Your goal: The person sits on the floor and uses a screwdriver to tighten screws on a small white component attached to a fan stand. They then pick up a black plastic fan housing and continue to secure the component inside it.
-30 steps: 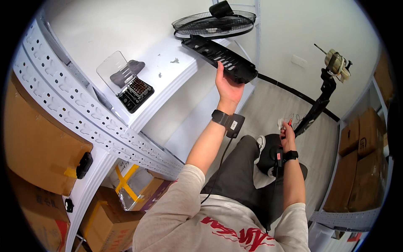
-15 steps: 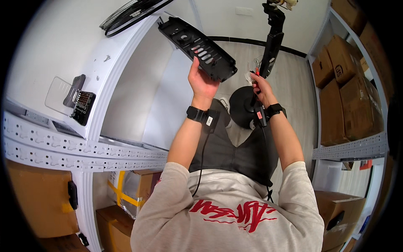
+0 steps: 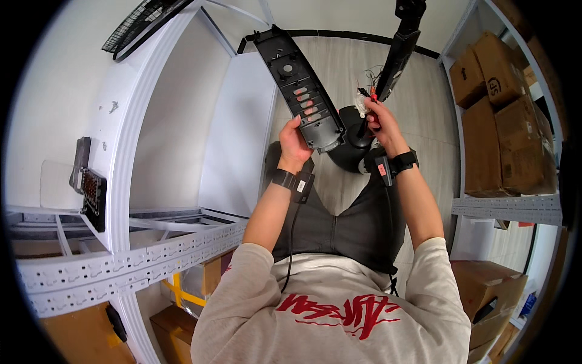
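My left hand (image 3: 295,144) grips the near end of a long black plastic housing panel (image 3: 288,68), fingers beneath it and thumb on its edge. Several oblong slots run down the panel, and fingers show through them. My right hand (image 3: 384,125) is closed on a small translucent white piece (image 3: 361,105) beside a slim red-and-black part (image 3: 373,95); their exact kind is unclear. Thin loose wires stick up just beyond it. Past that hand rises a tilted black stand column (image 3: 398,60), above a round black base (image 3: 347,159) partly hidden by the panel and my arm.
On the white shelf at left lie a black fan grille (image 3: 142,27) and a small board-like part (image 3: 94,197) with a clear plate. Brown cartons (image 3: 482,142) fill the right rack (image 3: 509,205). Cables run from black devices strapped to both my wrists.
The panel has turned more upright and come lower, its near end now overlapping the stand's base. My right hand stays closed by the wires. The whole view has shifted slightly.
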A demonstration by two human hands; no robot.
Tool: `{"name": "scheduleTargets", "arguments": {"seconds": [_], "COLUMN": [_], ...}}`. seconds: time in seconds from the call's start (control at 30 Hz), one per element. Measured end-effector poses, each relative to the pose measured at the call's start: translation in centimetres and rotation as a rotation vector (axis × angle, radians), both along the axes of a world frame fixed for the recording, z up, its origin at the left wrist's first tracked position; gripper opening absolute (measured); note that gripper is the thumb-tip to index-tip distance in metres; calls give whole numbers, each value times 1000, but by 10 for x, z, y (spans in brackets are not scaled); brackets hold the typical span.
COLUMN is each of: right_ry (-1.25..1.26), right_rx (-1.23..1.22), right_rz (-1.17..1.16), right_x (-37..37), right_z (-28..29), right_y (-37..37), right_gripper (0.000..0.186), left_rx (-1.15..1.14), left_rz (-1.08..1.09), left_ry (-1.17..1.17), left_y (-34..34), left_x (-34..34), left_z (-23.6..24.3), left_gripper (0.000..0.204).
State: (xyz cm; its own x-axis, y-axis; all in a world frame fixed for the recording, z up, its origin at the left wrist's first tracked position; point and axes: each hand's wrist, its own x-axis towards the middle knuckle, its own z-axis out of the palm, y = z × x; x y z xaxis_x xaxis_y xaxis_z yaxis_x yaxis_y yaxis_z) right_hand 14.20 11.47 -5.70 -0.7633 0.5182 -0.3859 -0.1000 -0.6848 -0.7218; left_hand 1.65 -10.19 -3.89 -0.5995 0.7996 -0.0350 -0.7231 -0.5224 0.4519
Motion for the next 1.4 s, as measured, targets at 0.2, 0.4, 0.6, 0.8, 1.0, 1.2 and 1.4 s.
{"name": "scheduleTargets", "arguments": {"seconds": [0.2, 0.4, 0.6, 0.8, 1.0, 1.2, 1.4], "right_ry": [57, 107, 43, -64, -109, -207, -269], "right_rx": [-101, -127, -57, 2, 43, 132, 152], "right_rz": [14, 44, 58, 18, 11, 35, 47], "right_x": [-10, -22, -32, -39, -39, -35, -29], "right_z": [-5, 6, -2, -22, -31, -32, -32], "right_y": [4, -6, -18, -25, -34, -43, -49], "right_gripper": [17, 15, 18, 25, 23, 22, 22], "left_rx": [-15, -119, -282, -358, -277, -300, -297], "left_rz": [-204, -274, -245, -272, -240, -233, -184], "left_ry": [-83, -56, -45, 67, 50, 2, 10], "left_y": [-1, 9, 19, 22, 25, 25, 26], "left_x": [-23, -32, -33, -28, -30, -31, -32], "left_z": [-45, -75, -98, -92, -100, -100, -117], "left_gripper": [64, 74, 67, 78, 88, 79, 66]}}
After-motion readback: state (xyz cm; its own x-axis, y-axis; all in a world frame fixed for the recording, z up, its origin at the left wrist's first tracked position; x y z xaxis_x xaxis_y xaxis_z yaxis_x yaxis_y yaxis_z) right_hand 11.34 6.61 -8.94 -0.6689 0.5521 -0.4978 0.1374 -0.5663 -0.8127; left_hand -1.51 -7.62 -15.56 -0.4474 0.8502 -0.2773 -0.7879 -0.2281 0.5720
